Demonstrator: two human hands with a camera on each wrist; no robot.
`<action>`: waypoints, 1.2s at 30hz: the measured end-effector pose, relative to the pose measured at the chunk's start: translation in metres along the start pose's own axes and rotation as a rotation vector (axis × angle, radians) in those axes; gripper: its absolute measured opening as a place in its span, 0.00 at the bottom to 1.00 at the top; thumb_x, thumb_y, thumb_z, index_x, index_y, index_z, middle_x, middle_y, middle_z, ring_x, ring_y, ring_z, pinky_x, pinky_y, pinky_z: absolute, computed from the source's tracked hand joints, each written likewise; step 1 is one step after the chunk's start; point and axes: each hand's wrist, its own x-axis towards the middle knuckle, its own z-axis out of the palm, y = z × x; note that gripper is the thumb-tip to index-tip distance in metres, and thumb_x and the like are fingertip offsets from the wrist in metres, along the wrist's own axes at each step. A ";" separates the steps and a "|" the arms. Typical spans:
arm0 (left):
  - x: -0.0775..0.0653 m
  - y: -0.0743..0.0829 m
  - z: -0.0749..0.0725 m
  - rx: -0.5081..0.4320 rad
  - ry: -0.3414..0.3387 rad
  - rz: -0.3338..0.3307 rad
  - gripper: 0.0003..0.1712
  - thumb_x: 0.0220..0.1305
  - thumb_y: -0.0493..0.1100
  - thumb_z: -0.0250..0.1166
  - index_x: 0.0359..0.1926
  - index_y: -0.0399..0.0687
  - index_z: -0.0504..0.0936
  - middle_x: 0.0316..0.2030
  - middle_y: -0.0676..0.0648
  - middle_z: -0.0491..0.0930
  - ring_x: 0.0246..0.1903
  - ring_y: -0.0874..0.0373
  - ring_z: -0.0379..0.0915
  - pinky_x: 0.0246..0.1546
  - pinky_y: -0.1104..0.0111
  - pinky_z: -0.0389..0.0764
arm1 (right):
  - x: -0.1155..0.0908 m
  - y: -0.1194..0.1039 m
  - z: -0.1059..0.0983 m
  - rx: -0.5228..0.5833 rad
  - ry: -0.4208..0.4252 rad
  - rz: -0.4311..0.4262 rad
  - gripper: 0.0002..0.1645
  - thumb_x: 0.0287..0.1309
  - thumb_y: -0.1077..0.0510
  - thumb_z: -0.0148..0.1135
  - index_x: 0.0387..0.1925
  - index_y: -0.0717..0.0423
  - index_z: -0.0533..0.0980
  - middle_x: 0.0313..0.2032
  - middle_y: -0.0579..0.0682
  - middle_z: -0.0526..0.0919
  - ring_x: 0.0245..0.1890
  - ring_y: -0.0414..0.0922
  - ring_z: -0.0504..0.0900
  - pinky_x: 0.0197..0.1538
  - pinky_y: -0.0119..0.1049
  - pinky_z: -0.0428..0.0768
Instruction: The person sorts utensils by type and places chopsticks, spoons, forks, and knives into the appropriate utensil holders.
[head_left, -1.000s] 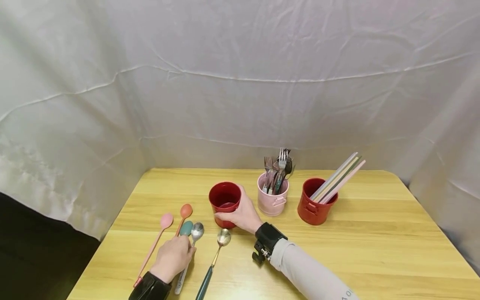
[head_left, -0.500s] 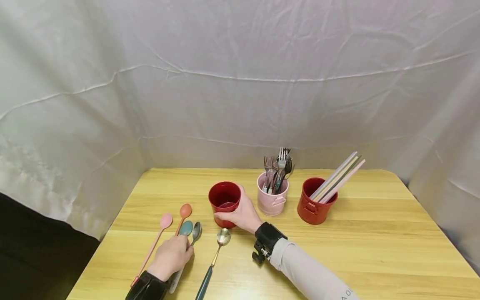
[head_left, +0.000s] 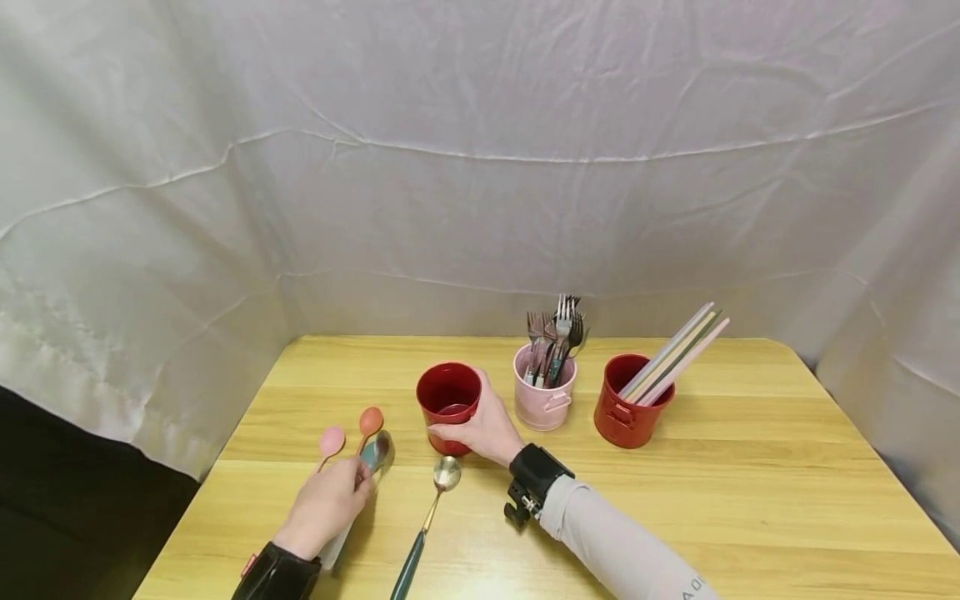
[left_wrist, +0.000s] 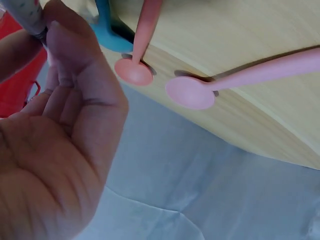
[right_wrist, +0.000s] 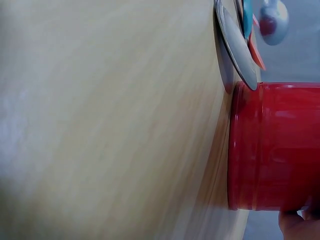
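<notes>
My left hand (head_left: 324, 507) pinches a metal spoon (head_left: 383, 447) by its pale handle, which shows colored specks in the left wrist view. The spoon's bowl (right_wrist: 274, 22) hangs above the table in the right wrist view. My right hand (head_left: 486, 427) grips a red bucket (head_left: 448, 387) at its rim and side, and no cutlery shows inside it. Below the left hand lie a teal spoon (head_left: 369, 457), an orange spoon (left_wrist: 134, 71) and a pink spoon (left_wrist: 190, 92). A metal spoon with a dark green handle (head_left: 408, 567) lies between the hands.
Right of the held bucket stands a pink bucket (head_left: 542, 408) full of forks. Beyond it, another red bucket (head_left: 626, 427) holds several long pastel sticks (head_left: 678, 354). A pale curtain (head_left: 480, 208) surrounds the wooden table (head_left: 765, 483) at the back and sides.
My left hand has picked the metal spoon up off the table and shifted slightly left and away from me, with the bowl turning. The right hand and bucket have stayed put.
</notes>
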 end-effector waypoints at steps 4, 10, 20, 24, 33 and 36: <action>0.002 0.000 -0.004 -0.071 0.014 -0.017 0.06 0.60 0.36 0.62 0.29 0.46 0.72 0.18 0.53 0.68 0.15 0.62 0.62 0.15 0.71 0.63 | 0.000 0.000 0.001 0.003 0.007 -0.008 0.51 0.36 0.66 0.77 0.61 0.68 0.58 0.55 0.69 0.71 0.55 0.65 0.69 0.56 0.61 0.69; 0.005 0.000 -0.010 -0.088 0.075 0.012 0.04 0.60 0.35 0.62 0.33 0.44 0.75 0.25 0.50 0.77 0.17 0.63 0.68 0.15 0.72 0.70 | 0.000 0.000 0.001 -0.002 0.006 0.002 0.51 0.35 0.66 0.77 0.61 0.68 0.58 0.55 0.69 0.71 0.56 0.65 0.69 0.57 0.61 0.69; 0.022 0.008 -0.032 -0.138 0.217 0.088 0.04 0.63 0.37 0.61 0.37 0.41 0.77 0.28 0.47 0.79 0.19 0.61 0.70 0.17 0.69 0.72 | -0.001 0.002 0.001 -0.004 0.004 0.000 0.51 0.36 0.65 0.77 0.61 0.67 0.58 0.56 0.67 0.71 0.56 0.64 0.69 0.57 0.60 0.69; 0.032 0.015 -0.040 -0.167 0.307 0.131 0.04 0.64 0.39 0.60 0.37 0.42 0.77 0.31 0.46 0.80 0.25 0.57 0.78 0.25 0.64 0.79 | -0.001 0.003 0.001 0.004 0.005 -0.005 0.51 0.36 0.65 0.77 0.62 0.67 0.58 0.56 0.67 0.71 0.56 0.65 0.69 0.57 0.60 0.68; 0.056 0.055 -0.057 -0.290 0.513 0.235 0.06 0.65 0.43 0.61 0.37 0.44 0.77 0.33 0.45 0.82 0.29 0.54 0.81 0.29 0.61 0.83 | -0.001 0.002 0.001 -0.007 0.004 0.006 0.51 0.36 0.64 0.77 0.62 0.65 0.59 0.56 0.65 0.71 0.56 0.62 0.70 0.58 0.59 0.69; 0.063 0.068 -0.062 -0.324 0.586 0.275 0.06 0.63 0.42 0.62 0.36 0.44 0.78 0.33 0.46 0.83 0.30 0.54 0.81 0.29 0.61 0.83 | 0.000 0.002 0.000 -0.014 0.001 0.000 0.51 0.37 0.64 0.77 0.62 0.65 0.59 0.56 0.64 0.71 0.56 0.62 0.70 0.57 0.58 0.69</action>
